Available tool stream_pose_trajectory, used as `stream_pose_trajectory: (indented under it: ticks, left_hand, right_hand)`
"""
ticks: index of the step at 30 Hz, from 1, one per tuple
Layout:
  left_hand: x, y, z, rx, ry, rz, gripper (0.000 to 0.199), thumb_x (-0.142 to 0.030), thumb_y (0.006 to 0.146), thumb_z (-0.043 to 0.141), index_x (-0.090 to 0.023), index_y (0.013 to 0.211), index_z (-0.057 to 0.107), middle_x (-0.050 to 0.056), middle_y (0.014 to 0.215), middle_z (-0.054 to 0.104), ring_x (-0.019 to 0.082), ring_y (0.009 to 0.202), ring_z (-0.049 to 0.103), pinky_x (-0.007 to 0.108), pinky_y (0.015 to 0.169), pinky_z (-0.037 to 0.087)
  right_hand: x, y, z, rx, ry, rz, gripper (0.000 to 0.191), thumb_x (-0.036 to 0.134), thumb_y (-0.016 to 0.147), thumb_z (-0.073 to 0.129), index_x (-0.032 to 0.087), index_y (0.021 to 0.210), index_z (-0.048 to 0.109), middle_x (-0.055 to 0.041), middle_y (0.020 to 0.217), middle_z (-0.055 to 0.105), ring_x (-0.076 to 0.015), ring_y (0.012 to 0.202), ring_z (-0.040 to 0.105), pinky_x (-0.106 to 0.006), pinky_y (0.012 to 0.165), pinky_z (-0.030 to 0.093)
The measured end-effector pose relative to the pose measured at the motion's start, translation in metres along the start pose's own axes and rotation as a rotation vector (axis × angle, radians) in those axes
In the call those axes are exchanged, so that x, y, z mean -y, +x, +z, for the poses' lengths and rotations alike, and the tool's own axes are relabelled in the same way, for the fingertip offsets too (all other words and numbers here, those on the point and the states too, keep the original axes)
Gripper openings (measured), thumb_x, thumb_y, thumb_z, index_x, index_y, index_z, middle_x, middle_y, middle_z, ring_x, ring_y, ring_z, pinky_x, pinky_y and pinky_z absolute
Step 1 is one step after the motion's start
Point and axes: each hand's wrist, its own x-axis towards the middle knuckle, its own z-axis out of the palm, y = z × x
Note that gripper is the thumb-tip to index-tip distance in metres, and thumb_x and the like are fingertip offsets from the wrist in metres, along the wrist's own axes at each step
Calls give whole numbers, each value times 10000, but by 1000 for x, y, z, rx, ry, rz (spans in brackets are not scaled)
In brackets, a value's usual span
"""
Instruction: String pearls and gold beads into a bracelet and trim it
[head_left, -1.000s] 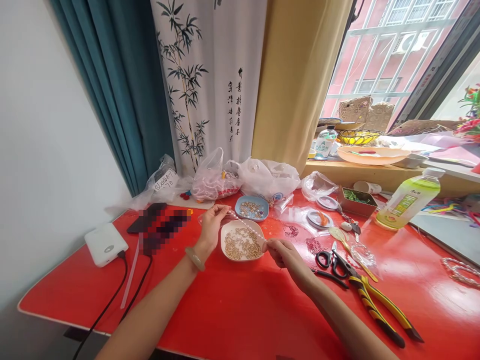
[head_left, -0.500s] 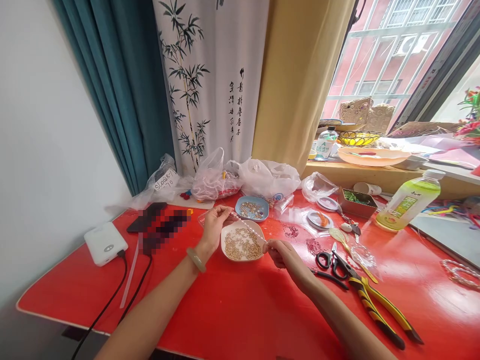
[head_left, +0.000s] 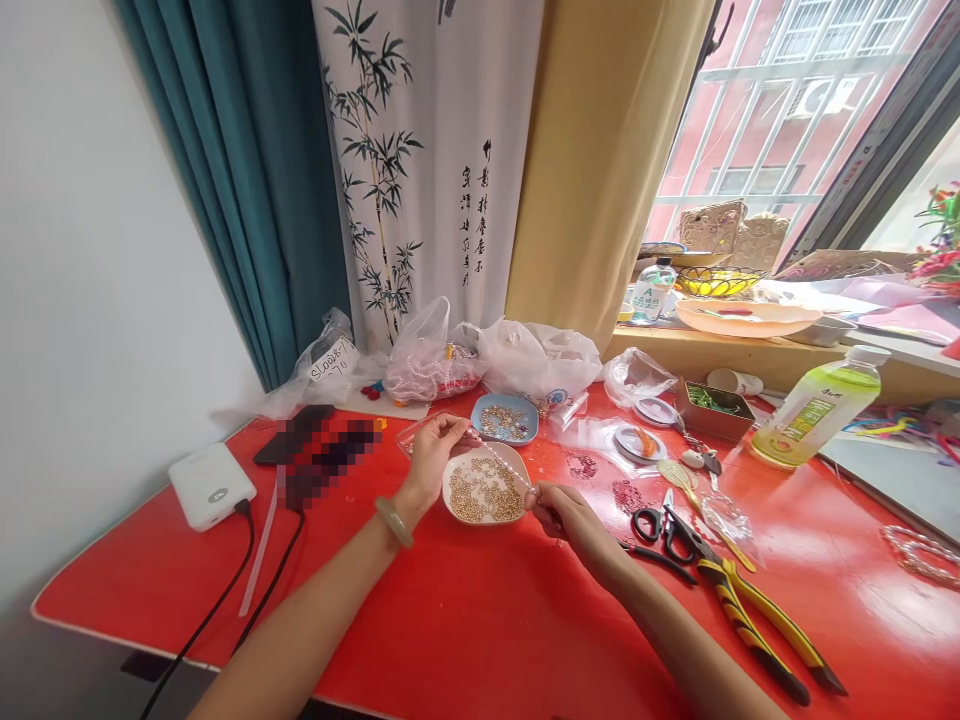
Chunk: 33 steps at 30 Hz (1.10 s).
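Observation:
A thin strand of small pale beads (head_left: pixel 504 462) runs slantwise between my two hands, above a white dish (head_left: pixel 485 518) of gold-coloured beads. My left hand (head_left: pixel 435 452), with a pale bangle (head_left: pixel 394 522) on its wrist, pinches the strand's upper end at the dish's left rim. At the dish's right side, my right hand (head_left: pixel 559 508) is closed round the strand's lower end. Behind the white dish stands a blue dish (head_left: pixel 529 428) with mixed beads in it. Part of a clear packet (head_left: pixel 406 437) shows behind my left hand.
Scissors (head_left: pixel 664 525), yellow-black pliers (head_left: pixel 757 610) and a gold spoon (head_left: pixel 712 510) lie to the right. Farther back stand a drink bottle (head_left: pixel 817 405) and a tin (head_left: pixel 715 410). Plastic bags (head_left: pixel 536 358) line the wall. At left sits a white power bank (head_left: pixel 211 487) with a cable.
My hands have shifted only slightly. The strand stays stretched between them, and the camera view has moved a little.

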Motion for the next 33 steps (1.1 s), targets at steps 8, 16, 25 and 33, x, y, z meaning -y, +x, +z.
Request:
stream_pose_trajectory:
  ticks: [8,16,25,33]
  left_hand:
    - [2,0,0,26,10,4,204,-326,644,640,-147,696,556,-1,640,608,116,562,601,219,577,445]
    - [5,1,1,35,28,2,228,-350,634,643,-149,684,549,-1,628,606,123,566,598,239,592,461]
    - [4,-1,1,44,25,-7,192,-319,654,631,-145,689,559,0,648,616,106,583,595,206,578,446]
    - [8,0,0,59,38,-21,208,-334,647,641,-147,690,560,0,641,614,118,592,606,216,587,454]
  right_hand:
    - [4,-3,0,-65,-68,19,216,290,751,363,167,647,508,77,506,184,-84,454,156,-230,431,141]
    - [5,-3,6,74,-73,-62,173,205,722,339,178,596,455,14,556,455,-118,556,404,-255,578,318]
    - [8,-6,4,-25,-138,27,199,253,768,323,177,698,492,64,543,213,-96,481,179,-234,457,162]
    - [9,-5,5,25,-118,-58,177,204,730,331,175,600,447,39,521,370,-98,498,318,-235,509,268]
